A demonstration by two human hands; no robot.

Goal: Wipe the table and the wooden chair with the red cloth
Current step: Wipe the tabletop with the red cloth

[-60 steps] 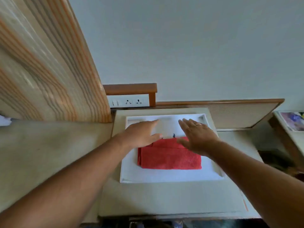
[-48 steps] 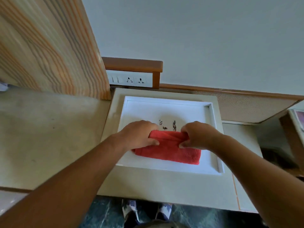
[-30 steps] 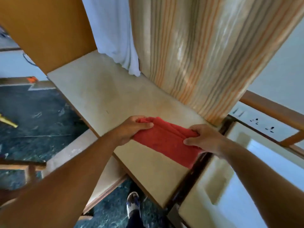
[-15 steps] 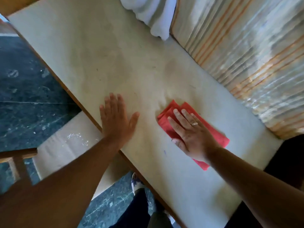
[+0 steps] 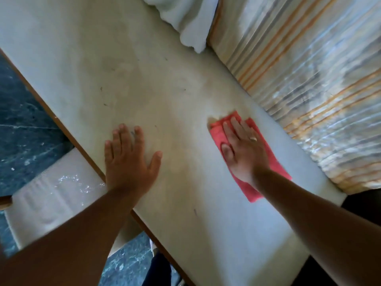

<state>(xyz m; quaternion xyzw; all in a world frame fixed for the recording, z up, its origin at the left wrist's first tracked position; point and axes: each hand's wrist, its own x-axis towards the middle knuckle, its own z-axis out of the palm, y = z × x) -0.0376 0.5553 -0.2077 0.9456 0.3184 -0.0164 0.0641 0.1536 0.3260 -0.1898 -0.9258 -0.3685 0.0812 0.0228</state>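
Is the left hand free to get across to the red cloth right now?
Probably yes: the left hand lies flat on bare table, nothing between it and the red cloth under the right hand.

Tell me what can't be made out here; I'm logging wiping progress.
Head view:
- Red cloth: middle hidden under right hand.
- Table: far end cut off by frame.
- Wooden chair: only a blurred pale seat shows, behind left hand's forearm.
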